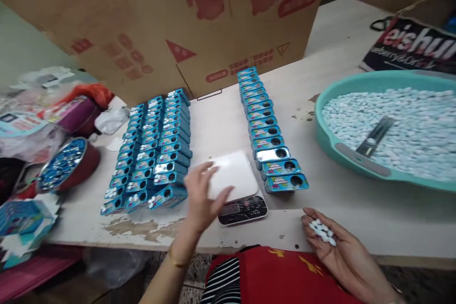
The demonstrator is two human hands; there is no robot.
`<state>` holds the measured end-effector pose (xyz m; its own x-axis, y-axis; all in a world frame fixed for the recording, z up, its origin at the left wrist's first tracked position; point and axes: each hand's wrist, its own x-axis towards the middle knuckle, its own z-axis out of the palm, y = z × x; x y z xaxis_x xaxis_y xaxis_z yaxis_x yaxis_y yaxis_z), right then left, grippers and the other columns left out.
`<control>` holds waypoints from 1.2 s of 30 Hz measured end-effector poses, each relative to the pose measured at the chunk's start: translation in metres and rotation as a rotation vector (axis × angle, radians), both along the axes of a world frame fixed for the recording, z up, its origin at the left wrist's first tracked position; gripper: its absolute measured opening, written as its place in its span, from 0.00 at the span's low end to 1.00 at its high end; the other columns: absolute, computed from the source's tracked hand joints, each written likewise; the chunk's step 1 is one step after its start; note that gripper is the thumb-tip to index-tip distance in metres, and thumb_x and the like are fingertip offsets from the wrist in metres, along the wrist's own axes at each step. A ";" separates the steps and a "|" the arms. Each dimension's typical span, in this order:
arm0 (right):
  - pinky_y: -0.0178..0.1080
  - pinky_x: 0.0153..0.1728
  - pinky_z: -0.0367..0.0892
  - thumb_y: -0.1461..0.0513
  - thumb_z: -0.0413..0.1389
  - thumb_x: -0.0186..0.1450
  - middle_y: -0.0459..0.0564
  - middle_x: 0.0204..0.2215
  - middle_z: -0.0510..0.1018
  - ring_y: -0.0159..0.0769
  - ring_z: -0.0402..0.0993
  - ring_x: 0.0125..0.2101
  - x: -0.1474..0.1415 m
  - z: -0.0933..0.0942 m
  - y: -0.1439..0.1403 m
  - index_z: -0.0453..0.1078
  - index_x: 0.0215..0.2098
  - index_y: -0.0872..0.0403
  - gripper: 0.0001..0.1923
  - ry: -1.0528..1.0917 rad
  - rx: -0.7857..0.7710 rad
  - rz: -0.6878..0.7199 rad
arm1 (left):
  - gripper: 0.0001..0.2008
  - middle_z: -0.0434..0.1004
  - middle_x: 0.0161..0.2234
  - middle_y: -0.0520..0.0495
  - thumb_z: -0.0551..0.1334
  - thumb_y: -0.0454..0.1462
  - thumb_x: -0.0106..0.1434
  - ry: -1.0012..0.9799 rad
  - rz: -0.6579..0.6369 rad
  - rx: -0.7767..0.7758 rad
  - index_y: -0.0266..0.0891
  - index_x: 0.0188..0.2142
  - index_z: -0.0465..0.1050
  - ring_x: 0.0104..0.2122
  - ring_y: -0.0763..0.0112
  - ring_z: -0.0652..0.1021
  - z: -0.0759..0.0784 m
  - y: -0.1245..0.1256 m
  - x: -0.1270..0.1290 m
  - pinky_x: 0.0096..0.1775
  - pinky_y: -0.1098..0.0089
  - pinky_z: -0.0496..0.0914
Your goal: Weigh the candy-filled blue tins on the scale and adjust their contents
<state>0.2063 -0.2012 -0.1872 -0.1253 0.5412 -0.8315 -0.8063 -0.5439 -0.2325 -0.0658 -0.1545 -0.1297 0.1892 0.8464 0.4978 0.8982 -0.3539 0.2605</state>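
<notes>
White pellets [322, 232] lie in a small heap in the right hand [342, 251], just past the table's near edge in the view and below the near end of the right-hand tin row. The heap is longer than wide, its long axis slanting from upper left to lower right; how each pellet is turned is too small to make out, and any tucked under the curled fingertips are hidden. That hand is palm up, its fingers bent into a loose cup around the pellets. The left hand [203, 194], blurred, reaches over the left side of a kitchen scale [233, 175], thumb and fingers apart; whether it touches the plate cannot be told. It covers part of the scale, whose control panel faces the person and whose display is unreadable. Beyond and right of the scale, a row of blue tins [265, 133] runs away toward a cardboard box [160, 23], cut off at the top; three more tin rows [146, 152] stand to the left. At right, a turquoise basin [326, 123] of pellets, cut off by the frame, holds a metal scoop [377, 135].
</notes>
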 end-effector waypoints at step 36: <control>0.34 0.37 0.74 0.63 0.52 0.66 0.52 0.34 0.82 0.34 0.79 0.35 -0.036 0.019 0.005 0.76 0.36 0.59 0.11 0.354 0.217 0.224 | 0.12 0.71 0.39 0.42 0.55 0.38 0.66 0.115 -0.521 -0.330 0.36 0.47 0.65 0.38 0.65 0.73 0.027 -0.018 0.067 0.37 0.65 0.71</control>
<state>0.1703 -0.1966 -0.1678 -0.5146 0.6248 -0.5872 -0.7245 -0.6831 -0.0920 0.0010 -0.1724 -0.1030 0.6548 0.7345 0.1783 0.6583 -0.6701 0.3429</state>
